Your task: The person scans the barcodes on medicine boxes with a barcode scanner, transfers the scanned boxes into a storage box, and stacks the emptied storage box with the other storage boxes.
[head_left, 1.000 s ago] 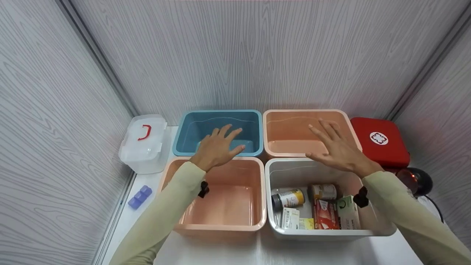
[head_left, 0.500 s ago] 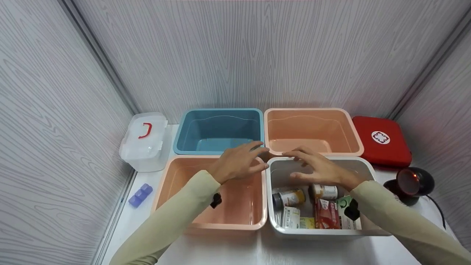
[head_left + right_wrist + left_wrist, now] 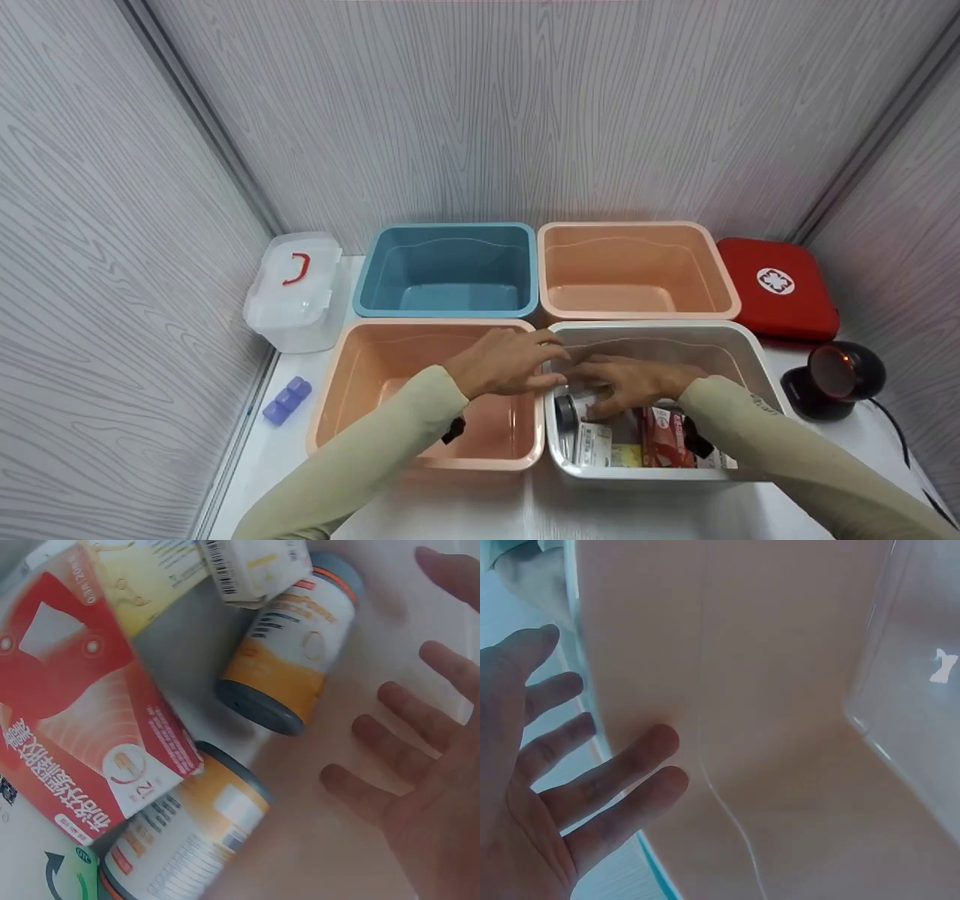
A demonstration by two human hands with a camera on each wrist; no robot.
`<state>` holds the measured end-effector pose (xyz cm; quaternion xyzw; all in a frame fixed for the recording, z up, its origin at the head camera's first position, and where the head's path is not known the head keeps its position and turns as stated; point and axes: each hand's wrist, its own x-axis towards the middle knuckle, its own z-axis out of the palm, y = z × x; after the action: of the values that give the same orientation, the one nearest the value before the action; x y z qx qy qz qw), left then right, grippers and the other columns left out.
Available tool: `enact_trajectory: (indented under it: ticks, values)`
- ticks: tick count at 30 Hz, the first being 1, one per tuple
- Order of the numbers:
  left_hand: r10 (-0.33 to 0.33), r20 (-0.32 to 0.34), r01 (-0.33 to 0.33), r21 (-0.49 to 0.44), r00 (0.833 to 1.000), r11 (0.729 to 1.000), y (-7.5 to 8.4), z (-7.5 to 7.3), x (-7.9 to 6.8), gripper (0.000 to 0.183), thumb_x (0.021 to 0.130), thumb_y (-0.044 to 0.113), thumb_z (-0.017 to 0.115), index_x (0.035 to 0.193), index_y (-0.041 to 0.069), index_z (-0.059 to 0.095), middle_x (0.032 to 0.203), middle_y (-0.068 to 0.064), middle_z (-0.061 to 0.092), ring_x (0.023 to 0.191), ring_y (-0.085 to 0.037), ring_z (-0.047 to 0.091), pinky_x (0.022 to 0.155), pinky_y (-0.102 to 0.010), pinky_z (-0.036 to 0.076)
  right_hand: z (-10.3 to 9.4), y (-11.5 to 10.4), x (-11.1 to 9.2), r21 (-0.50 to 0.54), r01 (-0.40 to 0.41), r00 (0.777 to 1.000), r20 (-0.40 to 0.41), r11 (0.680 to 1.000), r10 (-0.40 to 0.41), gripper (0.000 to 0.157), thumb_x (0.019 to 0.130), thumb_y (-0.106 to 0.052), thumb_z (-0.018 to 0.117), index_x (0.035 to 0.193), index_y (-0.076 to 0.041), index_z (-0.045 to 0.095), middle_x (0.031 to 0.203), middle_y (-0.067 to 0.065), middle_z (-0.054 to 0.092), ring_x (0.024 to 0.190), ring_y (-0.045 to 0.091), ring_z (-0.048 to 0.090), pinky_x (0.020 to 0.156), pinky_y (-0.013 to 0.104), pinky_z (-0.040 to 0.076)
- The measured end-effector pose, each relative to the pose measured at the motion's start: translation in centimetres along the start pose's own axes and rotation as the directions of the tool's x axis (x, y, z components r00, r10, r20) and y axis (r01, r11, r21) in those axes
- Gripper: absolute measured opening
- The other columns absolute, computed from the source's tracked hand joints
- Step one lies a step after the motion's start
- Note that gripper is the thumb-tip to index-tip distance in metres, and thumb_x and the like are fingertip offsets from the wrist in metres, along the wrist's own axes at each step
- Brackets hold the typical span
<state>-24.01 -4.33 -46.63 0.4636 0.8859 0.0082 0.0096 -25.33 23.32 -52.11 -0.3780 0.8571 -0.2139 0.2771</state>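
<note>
My right hand reaches down into the white bin, over a pill bottle with a dark cap. In the right wrist view its fingers are spread, apart from that white-and-orange bottle and from a second bottle. Around them lie a red medicine box, a small white box, a yellow box and a green-and-white box. Fingers extended and holding nothing, my left hand hovers over the right side of the front peach bin, its fingertips near the white bin's left rim.
Behind stand a blue bin and another peach bin. At left are a clear lidded box with a red handle and a purple pill organizer. A red first-aid case and a black corded device stand at right.
Both hands have come down from over the back bins. My right hand has dropped into the white bin and moved left over the bottle; my left hand has moved right, toward the white bin's rim.
</note>
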Motion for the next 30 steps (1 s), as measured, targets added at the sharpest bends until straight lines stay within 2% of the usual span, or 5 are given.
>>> enact_trajectory:
  ticks: [7,14,22,26,30]
  values:
    - [0.005,0.052,-0.001,-0.067,0.999,0.998,0.3,0.8,0.2,0.039,0.114,0.046,0.053,0.131,0.019,0.076,0.153,-0.006,0.064,0.117,-0.021,0.074,0.098,-0.036,0.062,1.5,0.4,0.9,-0.052,-0.125,0.99,0.053,0.991,0.127,0.075,0.094,-0.033,0.08,0.161,-0.014,0.052,0.148,0.015,0.063,0.128,0.032,0.065,0.111,0.058,0.052]
    - [0.013,0.041,-0.008,-0.111,0.999,0.994,0.2,1.1,0.2,0.039,0.114,0.044,0.053,0.131,0.018,0.076,0.153,-0.007,0.064,0.119,-0.022,0.074,0.102,-0.036,0.061,2.5,1.2,1.1,-0.115,-0.17,0.983,0.047,0.979,0.176,0.057,0.092,-0.019,0.084,0.145,-0.012,0.064,0.114,-0.003,0.065,0.093,0.013,0.061,0.082,0.035,0.054]
    - [0.005,0.04,-0.001,-0.116,0.999,0.993,0.3,1.1,0.1,0.039,0.115,0.044,0.051,0.13,0.018,0.076,0.153,-0.007,0.063,0.115,-0.022,0.074,0.099,-0.036,0.062,2.2,0.9,0.5,-0.194,-0.157,0.987,0.007,0.968,0.161,0.063,0.087,-0.021,0.086,0.142,-0.001,0.062,0.131,0.009,0.062,0.111,0.021,0.061,0.106,0.048,0.054]
    - [0.011,0.026,-0.008,-0.118,1.0,0.993,0.2,1.1,0.1,0.039,0.115,0.044,0.052,0.129,0.018,0.077,0.152,-0.008,0.064,0.114,-0.022,0.075,0.097,-0.036,0.062,1.4,0.6,-0.2,-0.128,-0.125,0.992,-0.025,0.984,0.122,0.062,0.079,-0.015,0.086,0.131,-0.002,0.056,0.118,0.008,0.061,0.104,0.021,0.06,0.098,0.044,0.055]
    - [0.021,0.004,-0.021,-0.121,1.0,0.992,0.2,1.2,0.1,0.037,0.114,0.042,0.054,0.127,0.018,0.078,0.148,-0.008,0.067,0.11,-0.021,0.076,0.094,-0.035,0.063,0.3,0.4,-1.3,0.029,-0.102,0.994,-0.026,0.994,0.103,0.063,0.079,-0.012,0.085,0.13,-0.007,0.048,0.109,0.005,0.06,0.094,0.017,0.059,0.084,0.036,0.053]
